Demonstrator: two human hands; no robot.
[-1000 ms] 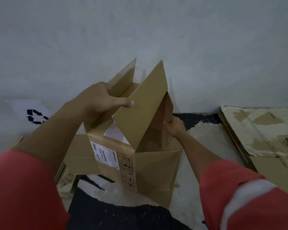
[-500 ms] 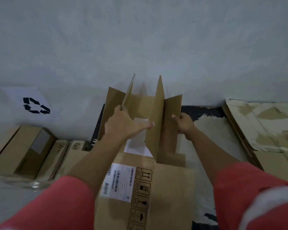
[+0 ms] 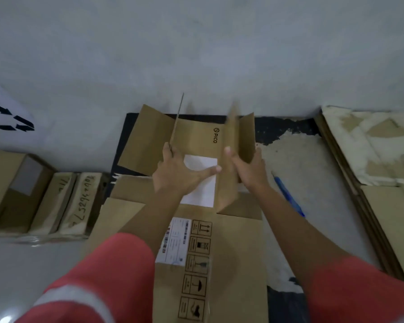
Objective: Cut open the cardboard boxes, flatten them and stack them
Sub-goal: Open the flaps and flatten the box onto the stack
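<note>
A brown cardboard box with a shipping label and handling symbols lies nearly flat on the floor in front of me. Two of its far flaps still stand upright. My left hand rests palm down on the box's white inner sheet, fingers spread, its fingertips touching the thin left upright flap. My right hand grips the right upright flap, thumb on its left face and fingers behind it. That flap is blurred.
A blue pen-like tool lies on the floor right of the box. Flattened, stained cardboard sheets are stacked at the right. Several unopened boxes stand at the left below a recycling sign. A grey wall is close ahead.
The box has gone from standing open to lying almost flat towards me. My left hand moved down onto it, and my right hand shifted up the right flap.
</note>
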